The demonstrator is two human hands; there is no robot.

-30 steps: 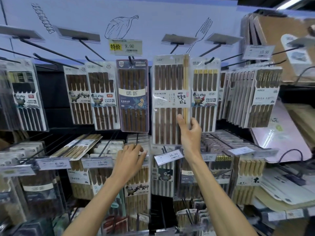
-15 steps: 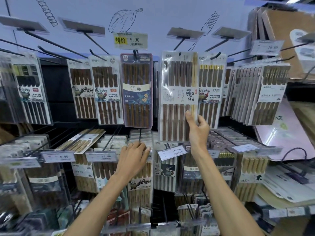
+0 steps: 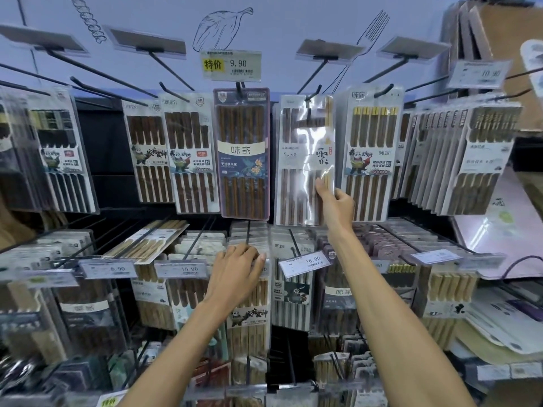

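Note:
A clear blister pack of dark wooden chopsticks point(image 3: 296, 160) with a white band hangs from a black peg on the upper row. My right hand point(image 3: 335, 202) reaches up and pinches its lower right edge, thumb on the front. The pack's top sits at the peg's tip and its plastic glares. My left hand point(image 3: 236, 274) rests on the top of a panda-print chopstick pack point(image 3: 249, 315) on the lower row, fingers curled over its upper edge.
Other chopstick packs hang on both sides: a purple-framed pack point(image 3: 241, 154) to the left, a gold-tipped pack point(image 3: 371, 154) to the right. Price tags 9.90 point(image 3: 231, 66) and 16.90 point(image 3: 305, 262) stick out on pegs. Bare black pegs jut out at upper left. Cutting boards stand far right.
My right hand has lifted the clear chopstick pack higher and slightly right, toward the peg's tip. My left hand has kept its place on the lower pack.

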